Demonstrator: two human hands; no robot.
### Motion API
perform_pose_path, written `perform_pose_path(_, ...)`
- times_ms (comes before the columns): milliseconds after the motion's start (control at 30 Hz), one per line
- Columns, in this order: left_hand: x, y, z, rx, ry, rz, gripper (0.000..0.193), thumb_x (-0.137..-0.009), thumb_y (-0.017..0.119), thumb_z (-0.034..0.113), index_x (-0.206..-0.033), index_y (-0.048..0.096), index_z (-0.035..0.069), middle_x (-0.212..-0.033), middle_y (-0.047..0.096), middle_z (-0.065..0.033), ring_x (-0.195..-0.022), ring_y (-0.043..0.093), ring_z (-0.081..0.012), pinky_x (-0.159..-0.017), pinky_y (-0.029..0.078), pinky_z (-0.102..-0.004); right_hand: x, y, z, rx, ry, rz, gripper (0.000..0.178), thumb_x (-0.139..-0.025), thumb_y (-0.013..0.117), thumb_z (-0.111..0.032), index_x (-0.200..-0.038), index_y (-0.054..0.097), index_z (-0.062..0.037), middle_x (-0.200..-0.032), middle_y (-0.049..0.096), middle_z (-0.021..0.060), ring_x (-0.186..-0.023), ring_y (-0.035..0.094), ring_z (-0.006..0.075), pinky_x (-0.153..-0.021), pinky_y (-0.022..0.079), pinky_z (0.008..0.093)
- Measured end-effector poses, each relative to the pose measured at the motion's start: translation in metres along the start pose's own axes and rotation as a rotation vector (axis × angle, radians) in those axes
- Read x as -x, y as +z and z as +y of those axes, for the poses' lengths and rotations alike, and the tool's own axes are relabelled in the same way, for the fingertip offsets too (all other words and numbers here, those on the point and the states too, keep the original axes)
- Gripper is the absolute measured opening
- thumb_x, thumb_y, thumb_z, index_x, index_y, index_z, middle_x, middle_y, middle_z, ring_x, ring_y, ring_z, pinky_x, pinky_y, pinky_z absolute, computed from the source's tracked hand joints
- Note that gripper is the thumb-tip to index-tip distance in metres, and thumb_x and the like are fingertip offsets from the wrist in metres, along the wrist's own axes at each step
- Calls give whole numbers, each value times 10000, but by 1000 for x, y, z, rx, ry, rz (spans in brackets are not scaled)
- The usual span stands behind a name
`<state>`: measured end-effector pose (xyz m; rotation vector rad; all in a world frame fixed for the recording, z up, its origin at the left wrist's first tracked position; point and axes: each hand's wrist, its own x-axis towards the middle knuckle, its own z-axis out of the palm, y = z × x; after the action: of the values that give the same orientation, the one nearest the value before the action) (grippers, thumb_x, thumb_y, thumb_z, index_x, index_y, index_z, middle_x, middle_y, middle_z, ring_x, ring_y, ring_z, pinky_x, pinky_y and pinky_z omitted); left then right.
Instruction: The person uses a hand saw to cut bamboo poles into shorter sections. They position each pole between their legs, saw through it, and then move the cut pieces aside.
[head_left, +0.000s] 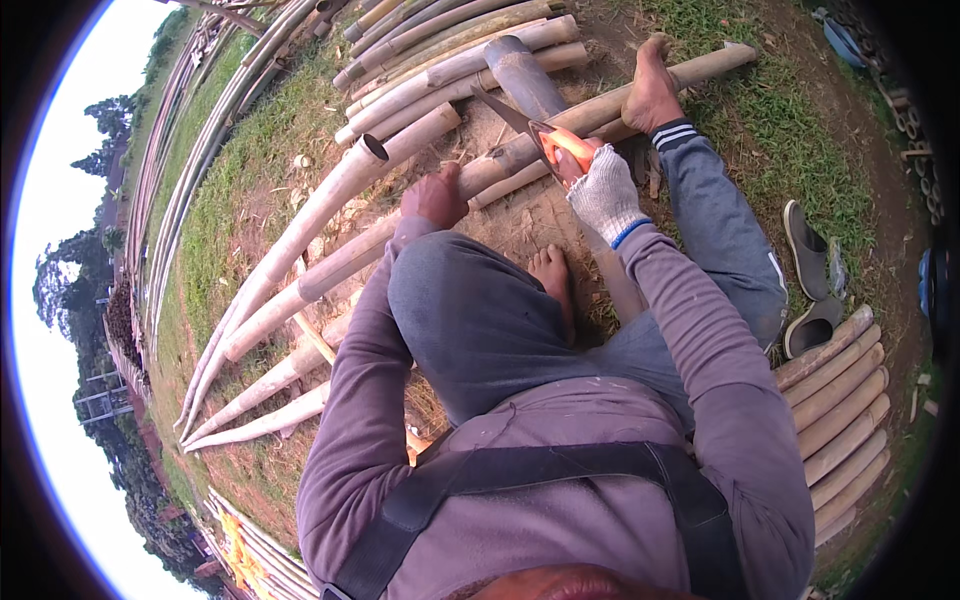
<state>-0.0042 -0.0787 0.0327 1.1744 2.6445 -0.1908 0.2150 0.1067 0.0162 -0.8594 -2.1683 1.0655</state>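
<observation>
A long bamboo pole (350, 258) runs slantwise in front of me, from the lower left to the upper right. My bare left hand (435, 197) is wrapped round it near its middle. In a white knit glove with a blue cuff, my right hand (605, 190) grips the orange handle of a handsaw (570, 147). The saw's dark blade reaches up and left across the pole, to the right of my left hand; whether its teeth are in the bamboo I cannot tell. My right foot (650, 85) presses on the pole toward its far right end.
Beneath the pole lies a thick grey bamboo piece (525, 75). Cut bamboo lengths (455, 70) lie stacked beyond it, and more short pieces (840, 420) are at my right. Grey slip-on shoes (805, 250) rest on the grass. Long poles (205, 170) stretch along the left.
</observation>
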Motion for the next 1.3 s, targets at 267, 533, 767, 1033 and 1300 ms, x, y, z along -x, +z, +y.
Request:
perform_pose_path(267,13,12,-15,0,-36,-31,399,-848,743,264,-1200,599,143,-1057,755,-227,-1010,747,-425,-865,601,-521,145,-150,-22,-438,174,-132,211,-1061,638,-154,-1079,623,56,-787,622,66,-689,592,122,-639,491,304)
perform_pose_path(533,1,0,-1,-3,1,-28,410,-841,749,268,-1196,592,137,-1066,753,-219,-1018,745,-420,-872,594,-524,-1,-4,-10,-63,14,-14,440,-974,727,-418,-1034,679,15,-881,713,262,-838,714,472,-709,553,496)
perform_pose_path(767,13,18,-21,22,-12,-9,417,-830,753,253,-1194,586,135,-1050,752,-224,-999,748,-422,-849,599,-524,143,-149,-19,-332,138,-170,240,-1040,670,-184,-1075,637,51,-799,603,81,-652,590,123,-605,479,314)
perform_pose_path(1033,3,11,-5,26,35,-6,444,-825,756,244,-1223,592,139,-1053,753,-226,-1015,744,-425,-855,598,-521,-3,7,-1,-52,-4,-7,406,-983,727,-390,-1007,687,14,-844,709,263,-837,722,463,-691,559,485)
perform_pose_path(1300,18,15,-20,34,-11,-18,408,-839,747,251,-1196,587,133,-1063,755,-219,-1008,745,-425,-847,598,-522,143,-157,-19,-332,197,-209,196,-1011,686,-123,-1087,634,50,-871,666,110,-772,670,178,-707,537,337)
